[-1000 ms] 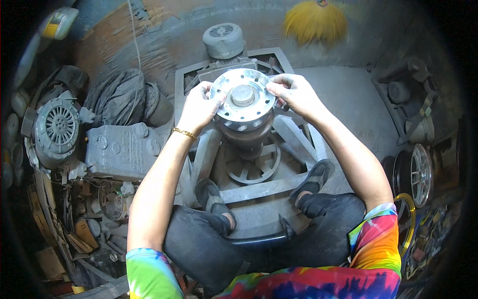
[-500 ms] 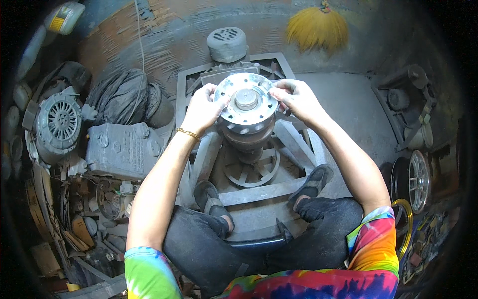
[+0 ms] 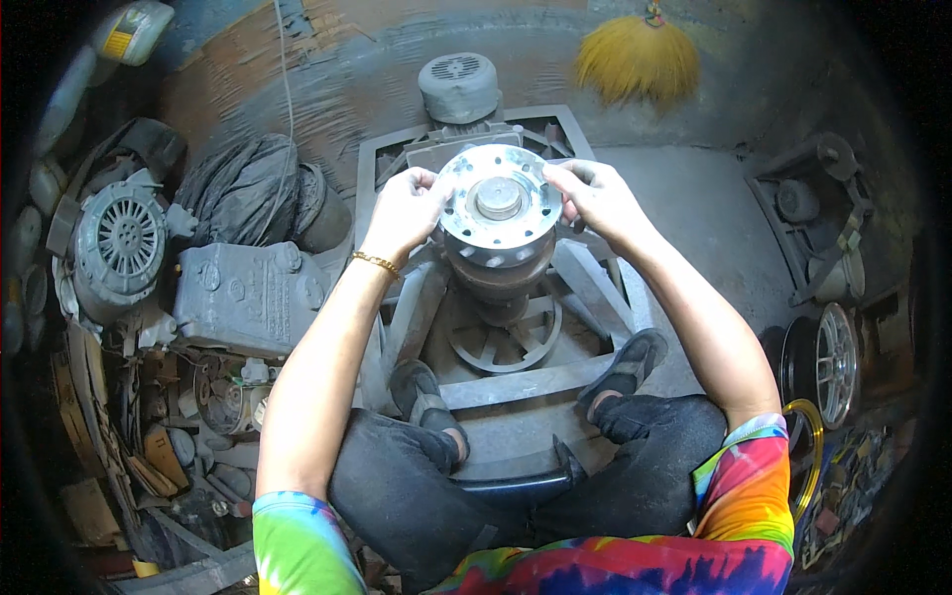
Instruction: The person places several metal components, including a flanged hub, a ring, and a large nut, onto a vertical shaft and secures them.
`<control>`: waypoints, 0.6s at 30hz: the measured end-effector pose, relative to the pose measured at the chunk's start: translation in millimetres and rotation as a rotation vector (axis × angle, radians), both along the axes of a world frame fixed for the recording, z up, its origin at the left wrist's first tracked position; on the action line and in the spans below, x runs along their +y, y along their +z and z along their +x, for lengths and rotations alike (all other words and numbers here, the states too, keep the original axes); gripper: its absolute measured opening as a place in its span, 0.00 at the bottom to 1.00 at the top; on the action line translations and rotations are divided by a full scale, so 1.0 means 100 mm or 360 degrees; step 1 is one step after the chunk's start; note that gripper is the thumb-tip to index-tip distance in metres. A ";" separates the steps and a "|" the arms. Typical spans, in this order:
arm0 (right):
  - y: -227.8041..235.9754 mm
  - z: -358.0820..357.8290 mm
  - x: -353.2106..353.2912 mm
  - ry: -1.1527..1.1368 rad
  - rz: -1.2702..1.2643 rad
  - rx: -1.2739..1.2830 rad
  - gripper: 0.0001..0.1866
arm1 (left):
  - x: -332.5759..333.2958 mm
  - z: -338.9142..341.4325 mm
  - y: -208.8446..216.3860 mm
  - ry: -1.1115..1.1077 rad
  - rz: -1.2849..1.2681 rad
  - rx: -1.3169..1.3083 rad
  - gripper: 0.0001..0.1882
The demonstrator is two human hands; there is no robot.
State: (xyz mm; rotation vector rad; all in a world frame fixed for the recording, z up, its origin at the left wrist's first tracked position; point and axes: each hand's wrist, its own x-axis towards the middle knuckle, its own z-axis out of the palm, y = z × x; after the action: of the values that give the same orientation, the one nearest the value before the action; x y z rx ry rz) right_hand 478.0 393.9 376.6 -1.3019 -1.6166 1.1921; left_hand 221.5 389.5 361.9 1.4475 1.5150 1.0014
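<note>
Our fingers (image 3: 577, 170) are closed around the rim of the disc (image 3: 503, 232): the left hand (image 3: 402, 216) has its thumb and curled fingers at the left edge, and the right hand (image 3: 604, 205) pinches the right edge. Some finger ends are hidden by the rim, so how firmly they press we cannot tell. The disc sits face up around the raised hub (image 3: 499, 194), just above the dark drum (image 3: 504, 282), over the middle of the frame (image 3: 526, 384).

We judge the step in hand to be steadying or adjusting the disc by its rim; which, we cannot tell. The next move seems to call for even pressure from both hands, kept opposite each other.

Farther out, the motor (image 3: 459, 91) stands at the frame's far edge, the spoked wheel (image 3: 506, 365) lies low behind the near edge, and our left shoe (image 3: 417, 394) and right shoe (image 3: 635, 363) are by the near corners.
</note>
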 end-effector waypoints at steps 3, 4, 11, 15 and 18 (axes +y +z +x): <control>-0.05 0.01 0.02 0.0091 -0.0017 -0.0012 0.21 | -0.05 0.02 0.09 -0.0042 -0.0152 -0.0041 0.11; -0.08 0.01 0.05 0.0105 -0.0055 -0.0021 0.20 | -0.06 0.03 0.10 -0.0060 -0.0208 -0.0038 0.11; -0.16 -0.06 0.06 0.0085 -0.0364 0.0209 0.17 | -0.04 0.02 0.03 -0.0030 -0.0229 -0.0196 0.10; -0.16 -0.04 0.07 0.0067 -0.0305 0.0146 0.16 | -0.04 0.06 0.04 -0.0035 -0.0221 -0.0196 0.11; -0.15 -0.04 0.07 0.0023 -0.0240 0.0142 0.14 | -0.03 0.08 0.03 -0.0031 -0.0205 -0.0177 0.11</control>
State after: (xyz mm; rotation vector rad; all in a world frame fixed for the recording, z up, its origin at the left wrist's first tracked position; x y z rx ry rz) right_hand 474.1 400.7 361.2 -1.3120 -1.4989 1.3841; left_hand 229.9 386.8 364.6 1.2930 1.4551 0.9393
